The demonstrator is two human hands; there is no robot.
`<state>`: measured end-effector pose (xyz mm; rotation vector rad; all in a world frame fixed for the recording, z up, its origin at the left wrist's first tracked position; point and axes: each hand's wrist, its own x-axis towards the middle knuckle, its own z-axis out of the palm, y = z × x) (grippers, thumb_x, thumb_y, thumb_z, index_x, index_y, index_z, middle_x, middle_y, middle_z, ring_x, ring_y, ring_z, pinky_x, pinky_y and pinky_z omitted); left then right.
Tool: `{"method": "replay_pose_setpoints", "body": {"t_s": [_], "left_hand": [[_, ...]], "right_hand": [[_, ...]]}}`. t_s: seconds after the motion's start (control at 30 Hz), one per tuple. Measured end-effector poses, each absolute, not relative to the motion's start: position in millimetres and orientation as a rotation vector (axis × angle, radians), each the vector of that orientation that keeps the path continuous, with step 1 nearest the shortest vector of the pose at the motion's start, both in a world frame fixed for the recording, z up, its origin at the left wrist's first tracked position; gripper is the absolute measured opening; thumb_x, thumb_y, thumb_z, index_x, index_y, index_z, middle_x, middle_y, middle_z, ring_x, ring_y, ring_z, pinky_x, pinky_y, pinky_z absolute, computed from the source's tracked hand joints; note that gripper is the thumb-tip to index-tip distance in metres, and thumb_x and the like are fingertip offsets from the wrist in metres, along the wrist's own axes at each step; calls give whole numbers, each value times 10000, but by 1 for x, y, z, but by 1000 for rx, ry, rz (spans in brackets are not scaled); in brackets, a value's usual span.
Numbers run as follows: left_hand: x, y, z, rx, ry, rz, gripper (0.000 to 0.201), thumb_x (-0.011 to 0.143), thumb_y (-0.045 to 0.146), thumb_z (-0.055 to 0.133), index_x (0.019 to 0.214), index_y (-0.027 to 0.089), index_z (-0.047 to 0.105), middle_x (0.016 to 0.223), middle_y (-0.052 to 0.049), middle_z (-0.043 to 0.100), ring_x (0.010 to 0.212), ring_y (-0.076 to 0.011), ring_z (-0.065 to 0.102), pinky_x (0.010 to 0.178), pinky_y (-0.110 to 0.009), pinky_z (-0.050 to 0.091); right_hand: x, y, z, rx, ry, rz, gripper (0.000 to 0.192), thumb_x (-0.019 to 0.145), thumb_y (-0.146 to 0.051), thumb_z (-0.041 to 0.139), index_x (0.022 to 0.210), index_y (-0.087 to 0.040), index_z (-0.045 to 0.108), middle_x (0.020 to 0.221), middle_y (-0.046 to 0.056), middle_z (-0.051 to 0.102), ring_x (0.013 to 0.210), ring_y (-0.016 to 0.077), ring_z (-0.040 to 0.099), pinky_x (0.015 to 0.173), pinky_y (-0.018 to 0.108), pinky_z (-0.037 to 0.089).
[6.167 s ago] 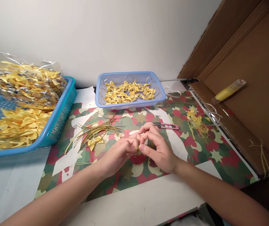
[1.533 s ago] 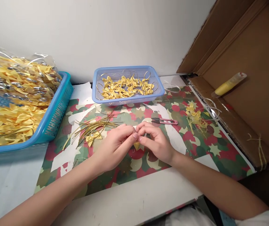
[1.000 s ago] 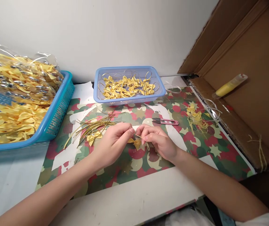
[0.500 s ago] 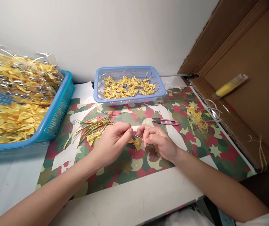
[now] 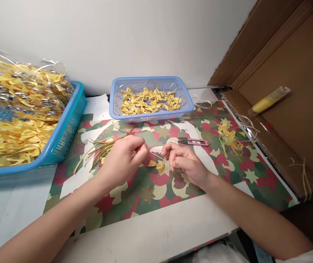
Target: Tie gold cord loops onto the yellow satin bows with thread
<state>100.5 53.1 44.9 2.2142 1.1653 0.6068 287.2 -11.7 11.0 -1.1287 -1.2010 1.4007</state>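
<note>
- Head view: the left hand (image 5: 123,160) has its fingertips pinched on one end of a thin gold elastic cord (image 5: 156,157); the right hand (image 5: 185,164) pinches the other end, so the cord runs taut between them.
- A small yellow satin ribbon bow (image 5: 159,167) hangs on that cord between the two hands, just above the star-patterned red, green and cream paper mat (image 5: 227,171).
- By its look the bow is very light, soft and slippery, easily crushed; the knotted middle seems the firmest place to grip. The cord looks thin and springy, best held close to its ends.
- Just beside the left hand lies a loose bundle of gold cords (image 5: 104,148) on the mat.
- Behind the hands, a pale blue perforated plastic basket (image 5: 151,117) holds glossy bows with cord loops.
- At the left, a turquoise mesh plastic basket (image 5: 66,135) carries plain bows and a crinkled clear bag of more.
- Small pink-handled thread snips (image 5: 193,141) lie near the right hand; yellow ribbon scraps (image 5: 227,137) lie further right.
- A brown cardboard box (image 5: 296,109), matte, holds a yellow tube.
</note>
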Motion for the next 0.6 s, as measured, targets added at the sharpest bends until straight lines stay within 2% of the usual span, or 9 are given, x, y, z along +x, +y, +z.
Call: {"method": "replay_pose_setpoints", "body": {"t_s": [0.1, 0.23, 0.3, 0.37, 0.43, 0.5, 0.53, 0.6], "left_hand": [[96, 57, 50, 2179, 1129, 440, 305, 798, 188, 432, 508, 191, 337, 478, 35, 349, 481, -107, 319, 487, -253, 253], [76, 63, 72, 2047, 860, -65, 341, 856, 305, 509, 534, 200, 551, 494, 22, 481, 453, -113, 405, 436, -246, 288], [66, 64, 84, 1966, 725, -210, 248, 833, 362, 607, 639, 222, 672, 580, 9, 598, 486, -129, 502, 437, -238, 342], [63, 61, 92, 1961, 725, -114, 142, 779, 377, 699, 828, 250, 739, 747, -3, 693, 581, -153, 595, 482, -228, 409], [68, 56, 92, 1984, 791, 171, 272, 789, 382, 704, 1034, 264, 713, 978, -21, 715, 782, -180, 656, 629, -224, 488], [80, 47, 83, 1924, 771, 335, 304, 860, 385, 636, 1133, 253, 657, 1120, -33, 678, 973, -189, 635, 817, -247, 498], [87, 42, 77, 1852, 731, 302, 275, 889, 388, 602, 1114, 236, 648, 1107, -34, 671, 984, -181, 622, 847, -257, 489], [99, 32, 61, 1651, 649, 126, 269, 934, 439, 527, 968, 195, 635, 924, -27, 665, 812, -147, 601, 720, -245, 476]], "right_hand": [[289, -14, 14, -1168, -1311, 1256, 189, 677, -196, 513, 492, -180, 549, 905, 60, 572, 879, 194, 572, 815, 389, 465], [292, -16, 22, -1206, -1660, 571, 135, 678, -142, 532, 556, -196, 551, 920, 51, 590, 909, 223, 522, 840, 438, 418], [294, -17, 25, -1117, -1822, 244, 122, 630, -99, 531, 578, -208, 545, 933, 42, 605, 905, 230, 493, 808, 430, 417], [295, -16, 25, -1013, -1932, 78, 139, 588, -76, 523, 596, -213, 537, 950, 35, 615, 902, 233, 478, 767, 413, 424], [296, -15, 24, -937, -2002, 15, 145, 582, -75, 519, 615, -214, 542, 974, 32, 623, 902, 231, 470, 747, 404, 427], [296, -14, 22, -899, -2026, -11, 132, 617, -86, 523, 631, -212, 558, 981, 38, 620, 909, 227, 466, 750, 398, 429], [296, -14, 21, -890, -2024, -21, 124, 643, -94, 524, 633, -211, 565, 981, 42, 617, 913, 225, 464, 756, 396, 429], [295, -14, 21, -888, -2005, -36, 129, 686, -108, 518, 625, -208, 572, 971, 52, 612, 924, 223, 459, 764, 389, 427]]}}
